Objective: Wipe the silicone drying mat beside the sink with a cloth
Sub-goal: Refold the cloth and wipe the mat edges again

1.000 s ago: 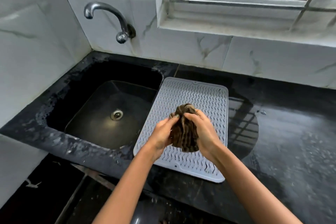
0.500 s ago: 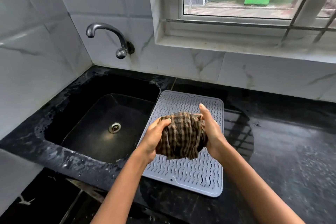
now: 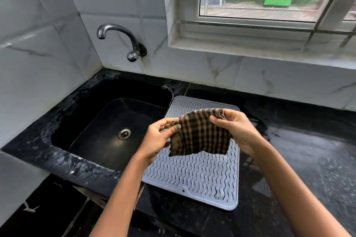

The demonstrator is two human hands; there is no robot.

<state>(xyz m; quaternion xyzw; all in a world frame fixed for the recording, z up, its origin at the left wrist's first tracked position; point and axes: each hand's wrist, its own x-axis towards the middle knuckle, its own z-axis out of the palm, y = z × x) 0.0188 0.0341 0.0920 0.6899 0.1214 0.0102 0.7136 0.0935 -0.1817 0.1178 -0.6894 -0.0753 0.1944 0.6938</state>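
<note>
Now L grip [image 3: 158,138] & R grip [image 3: 234,130] pinch cloth [image 3: 200,134] stretched betw them, above mat [image 3: 192,175].

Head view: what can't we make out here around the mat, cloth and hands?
- Silicone drying mat: its middle and part of its upper area hidden behind the checked cloth and both hands.
- Whether the mat is wet or dirty: not readable.
- Left hand and right hand: fingers behind the cloth hidden by it.
- Countertop near edge: cut off by the frame bottom.
- Sink near wall: hidden by its own rim.
</note>
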